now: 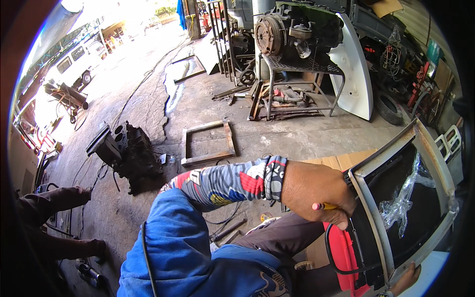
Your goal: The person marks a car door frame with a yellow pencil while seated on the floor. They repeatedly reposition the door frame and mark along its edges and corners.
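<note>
My left hand (319, 193), in a patterned sleeve cuff, is closed around a yellow pencil (327, 206) whose pink eraser end sticks out toward me. Its fingertips are partly hidden beside the edge of a welded metal frame (371, 218). Inside this tilted frame lies a dark flat panel (376, 190) with crumpled clear plastic film (400, 205) on it. At the frame's lower corner my right hand (408, 281) grips the bar; much of that hand is hidden. A red plastic object (342, 257) and a curved black hose sit just below the left hand.
Dark-trousered legs (54, 203) of another person reach in from the left. An engine block (136, 158) and a square metal frame (208, 143) lie on the concrete. Farther back, an engine (302, 32) rests on a metal stand beside a white panel (354, 74) and a tyre (389, 107).
</note>
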A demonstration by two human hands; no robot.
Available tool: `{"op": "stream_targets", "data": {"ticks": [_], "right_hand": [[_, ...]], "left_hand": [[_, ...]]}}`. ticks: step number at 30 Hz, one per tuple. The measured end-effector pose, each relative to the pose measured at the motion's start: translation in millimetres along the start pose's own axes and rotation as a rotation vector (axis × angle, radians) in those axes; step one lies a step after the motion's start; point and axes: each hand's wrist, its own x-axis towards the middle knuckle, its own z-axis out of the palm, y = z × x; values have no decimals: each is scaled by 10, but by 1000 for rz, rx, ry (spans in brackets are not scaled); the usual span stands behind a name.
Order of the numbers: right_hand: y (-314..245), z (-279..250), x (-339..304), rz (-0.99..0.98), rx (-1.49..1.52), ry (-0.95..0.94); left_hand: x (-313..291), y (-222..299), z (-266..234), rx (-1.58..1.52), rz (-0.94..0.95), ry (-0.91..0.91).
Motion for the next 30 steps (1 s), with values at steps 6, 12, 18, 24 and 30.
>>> {"op": "stream_targets", "data": {"ticks": [6, 12, 18, 24, 30], "right_hand": [[110, 12, 53, 75, 98, -10], [258, -130, 95, 214, -61, -51], [-115, -8, -175, 134, -255, 89], [-352, 104, -226, 63, -22, 89], [-397, 144, -246, 109, -9, 135]], "left_hand": [[474, -939, 93, -15, -24, 712], [1029, -1701, 577, 124, -467, 822], [1204, -1992, 968, -54, -584, 665], [1213, -2092, 1007, -38, -497, 742], [1210, -2149, 1018, 105, -542, 708]]}}
